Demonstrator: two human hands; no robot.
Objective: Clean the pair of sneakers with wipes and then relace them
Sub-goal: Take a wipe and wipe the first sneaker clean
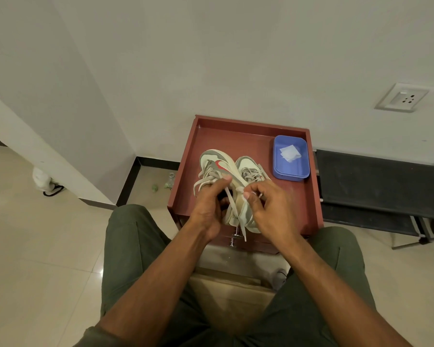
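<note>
Both hands on tilted sneaker (219, 169) — R fingers (248, 194) pinch lace (232, 204).

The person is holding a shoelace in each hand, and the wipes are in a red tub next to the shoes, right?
Not quite: the tub is blue, not red; the red-brown thing is the cabinet top under it. The head view shows the wipes in the blue tub beside the sneakers, while the left hand and right hand each pinch a lace.
</note>
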